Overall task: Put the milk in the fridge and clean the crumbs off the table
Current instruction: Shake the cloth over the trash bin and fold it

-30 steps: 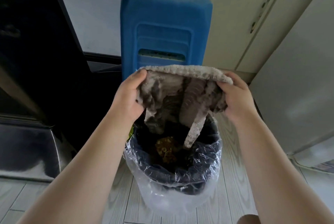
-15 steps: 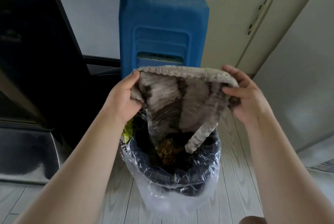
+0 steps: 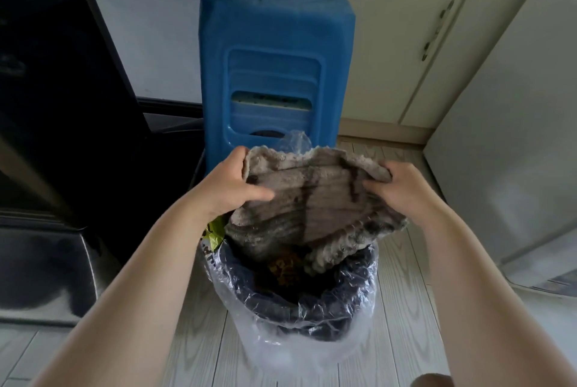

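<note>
While hands [image 3: 232, 188] [image 3: 402, 191] hold it, cloth [image 3: 312, 199] spans sideways.

head cam | worn, facing forward-down | close above bin [image 3: 343, 294]

The pale wood-grain floor [image 3: 193, 355] is carrying a dark bin [image 3: 312, 311] lined with clear plastic, a blue plastic stool [image 3: 274, 43] standing just behind it.

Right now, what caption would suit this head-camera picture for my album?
The left hand and right hand hold a grey cloth over a lined bin before a blue stool.
</note>
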`<state>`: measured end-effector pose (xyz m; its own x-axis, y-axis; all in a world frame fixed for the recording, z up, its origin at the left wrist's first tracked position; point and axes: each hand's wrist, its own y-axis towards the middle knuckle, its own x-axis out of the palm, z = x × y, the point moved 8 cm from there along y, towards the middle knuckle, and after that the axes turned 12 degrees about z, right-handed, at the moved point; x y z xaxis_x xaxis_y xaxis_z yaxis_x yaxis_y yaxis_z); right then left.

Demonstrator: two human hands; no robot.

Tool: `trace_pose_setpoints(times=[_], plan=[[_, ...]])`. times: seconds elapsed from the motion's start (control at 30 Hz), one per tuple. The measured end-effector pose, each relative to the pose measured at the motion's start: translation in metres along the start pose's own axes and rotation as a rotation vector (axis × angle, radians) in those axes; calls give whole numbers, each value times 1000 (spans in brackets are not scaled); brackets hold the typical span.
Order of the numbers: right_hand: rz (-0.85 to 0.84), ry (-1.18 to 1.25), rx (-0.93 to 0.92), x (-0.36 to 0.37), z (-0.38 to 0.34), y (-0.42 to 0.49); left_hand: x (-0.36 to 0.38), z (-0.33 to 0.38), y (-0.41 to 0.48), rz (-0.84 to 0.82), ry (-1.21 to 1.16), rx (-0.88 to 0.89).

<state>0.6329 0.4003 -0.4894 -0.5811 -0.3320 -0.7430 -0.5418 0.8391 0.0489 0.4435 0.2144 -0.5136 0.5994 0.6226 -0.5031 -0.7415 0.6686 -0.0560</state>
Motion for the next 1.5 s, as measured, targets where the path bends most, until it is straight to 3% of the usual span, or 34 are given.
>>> trace_pose_setpoints(times=[0.1,0.2,0.27,0.4,0.5,0.6,0.63,0.73,0.77,0.83,0.97,1.03,1.1,1.13,1.2,1.23,1.27,1.33,1.5], plan=[[-279,-305,37,19,15,-9,-12,-5,4,124,346,51],[-107,-418,56,10,19,0,-10,-13,1,84,360,-66],[-28,-141,156,0,26,5,-6,-20,-2,-20,200,-152],[-83,411,423,8,45,-2,-14,-33,-8,-100,-504,-388],[-106,555,469,16,45,-4,-15,-40,-4,-50,-651,-431],[-129,967,498,12,36,0,-9,-33,-3,17,-779,-436],[-95,890,477,11,40,2,-8,-37,-2,70,-691,-430],[-33,7,282,13,46,-2,-6,-50,2,132,-234,-350],[-61,-96,267,18,49,-3,-3,-53,0,117,-219,-370],[-95,-16,320,24,52,-5,1,-57,-8,76,-315,-460],[-19,248,350,12,51,4,-8,-42,-5,119,-415,-423],[-47,561,378,10,48,8,-9,-33,-2,68,-592,-363],[-79,854,417,12,48,11,-15,-25,2,122,-706,-319],[-37,817,409,13,50,12,-19,-30,3,203,-665,-349],[76,338,310,11,56,11,-26,-35,4,310,-97,-259],[91,148,274,12,54,7,-25,-34,3,341,63,-187],[61,115,273,17,49,4,-16,-35,3,294,27,-178],[27,318,315,20,44,4,-6,-34,2,205,-200,-187],[8,1081,378,-3,24,9,-27,-12,8,290,-768,-229]])
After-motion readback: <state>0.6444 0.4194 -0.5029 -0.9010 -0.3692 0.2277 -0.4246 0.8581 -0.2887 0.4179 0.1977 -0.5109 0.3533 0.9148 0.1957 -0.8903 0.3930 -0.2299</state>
